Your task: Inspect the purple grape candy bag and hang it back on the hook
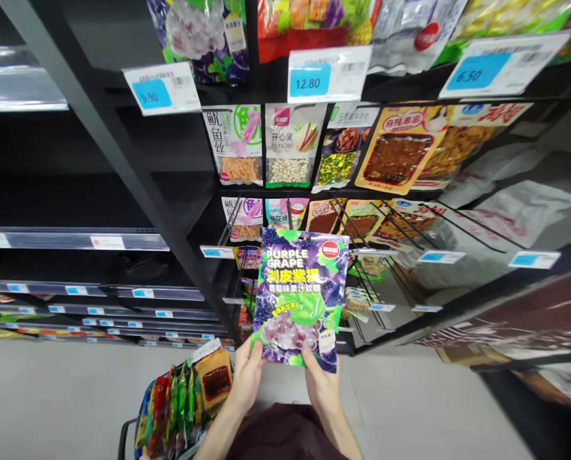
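A purple and green bag of grape gummy candy (301, 297), marked "PURPLE GRAPE", is held upright in front of me, its printed face towards me. My left hand (248, 370) grips its lower left corner. At the lower right, my right hand (322, 380) pinches the bag with the thumb on the front; the other fingers are hidden behind it. Behind the bag, snack packets hang on hooks, among them a pistachio bag (292, 147) and a shredded squid bag (237, 147). A similar grape bag (202, 38) hangs at the top.
A basket (128, 434) packed with upright snack bags stands on the floor at lower left. Price tags (330, 75) stick out from the hook ends. Dark shelves (69, 236) run along the left, and clear plastic bags (525, 211) hang at the right.
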`<action>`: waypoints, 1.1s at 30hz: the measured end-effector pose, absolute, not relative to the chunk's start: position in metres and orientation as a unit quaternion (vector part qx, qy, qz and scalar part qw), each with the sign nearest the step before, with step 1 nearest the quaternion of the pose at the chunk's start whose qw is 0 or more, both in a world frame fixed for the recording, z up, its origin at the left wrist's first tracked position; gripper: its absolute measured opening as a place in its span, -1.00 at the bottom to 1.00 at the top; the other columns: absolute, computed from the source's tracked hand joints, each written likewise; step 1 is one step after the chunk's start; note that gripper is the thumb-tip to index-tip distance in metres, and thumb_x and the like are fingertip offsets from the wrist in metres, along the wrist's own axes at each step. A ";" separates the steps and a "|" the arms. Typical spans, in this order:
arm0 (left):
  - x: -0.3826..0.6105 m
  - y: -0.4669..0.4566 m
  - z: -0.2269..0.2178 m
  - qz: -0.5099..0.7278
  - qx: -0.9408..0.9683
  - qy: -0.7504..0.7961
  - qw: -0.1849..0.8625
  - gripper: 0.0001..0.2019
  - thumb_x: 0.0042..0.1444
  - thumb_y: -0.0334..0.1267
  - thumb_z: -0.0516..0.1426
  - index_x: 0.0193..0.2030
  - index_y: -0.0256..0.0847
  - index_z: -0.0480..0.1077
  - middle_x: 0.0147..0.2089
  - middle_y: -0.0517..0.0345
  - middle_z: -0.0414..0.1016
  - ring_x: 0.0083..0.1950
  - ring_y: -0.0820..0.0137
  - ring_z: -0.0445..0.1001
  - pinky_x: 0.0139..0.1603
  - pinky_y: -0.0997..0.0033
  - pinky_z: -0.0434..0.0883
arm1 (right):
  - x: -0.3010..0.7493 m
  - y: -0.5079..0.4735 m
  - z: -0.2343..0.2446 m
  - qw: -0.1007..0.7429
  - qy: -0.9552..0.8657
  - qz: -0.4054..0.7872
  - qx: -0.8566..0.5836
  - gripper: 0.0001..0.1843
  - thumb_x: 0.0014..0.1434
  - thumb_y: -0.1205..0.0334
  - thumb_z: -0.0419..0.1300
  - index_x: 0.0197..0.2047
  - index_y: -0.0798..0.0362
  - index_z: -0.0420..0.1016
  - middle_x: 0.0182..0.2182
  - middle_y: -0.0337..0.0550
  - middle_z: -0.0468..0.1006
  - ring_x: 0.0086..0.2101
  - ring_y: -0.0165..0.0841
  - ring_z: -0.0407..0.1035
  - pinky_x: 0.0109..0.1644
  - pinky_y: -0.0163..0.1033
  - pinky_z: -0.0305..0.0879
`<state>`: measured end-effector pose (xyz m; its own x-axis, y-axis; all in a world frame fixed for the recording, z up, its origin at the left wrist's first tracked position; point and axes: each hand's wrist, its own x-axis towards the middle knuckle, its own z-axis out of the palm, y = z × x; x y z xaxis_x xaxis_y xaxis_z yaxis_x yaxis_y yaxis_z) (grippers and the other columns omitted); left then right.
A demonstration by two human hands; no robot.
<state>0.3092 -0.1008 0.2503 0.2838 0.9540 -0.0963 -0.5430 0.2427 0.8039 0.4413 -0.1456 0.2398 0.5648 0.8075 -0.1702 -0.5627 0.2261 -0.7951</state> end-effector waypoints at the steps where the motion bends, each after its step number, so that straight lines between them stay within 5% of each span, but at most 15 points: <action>1: 0.309 -0.101 0.251 0.516 0.333 0.305 0.728 -0.64 0.21 -0.07 0.23 0.04 -0.26 0.51 -0.01 -0.12 0.56 0.05 0.12 0.50 0.12 0.14 0.41 | 0.441 -0.146 0.239 0.766 -0.155 0.445 -0.437 -0.40 -0.09 0.18 0.46 0.06 0.06 0.52 -0.11 -0.01 0.64 -0.07 -0.15 0.50 0.13 -0.03 0.37; 6: 0.310 -0.100 0.254 0.513 0.336 0.312 0.725 -0.60 0.18 -0.04 0.25 0.03 -0.29 0.52 -0.01 -0.14 0.56 0.05 0.09 0.50 0.13 0.13 0.41 | 0.441 -0.145 0.238 0.758 -0.165 0.424 -0.468 -0.50 -0.10 0.11 0.45 -0.07 0.11 0.59 -0.14 0.04 0.65 -0.11 -0.10 0.52 0.09 0.02 0.39; 33: 0.309 -0.090 0.244 0.500 0.332 0.297 0.743 -0.67 0.26 -0.11 0.20 0.08 -0.22 0.49 0.03 -0.08 0.55 0.09 0.16 0.47 0.13 0.20 0.40 | 0.443 -0.138 0.237 0.752 -0.232 0.390 -0.478 -0.55 -0.04 0.09 0.44 -0.09 0.10 0.60 -0.11 0.06 0.64 -0.10 -0.08 0.53 0.06 -0.01 0.45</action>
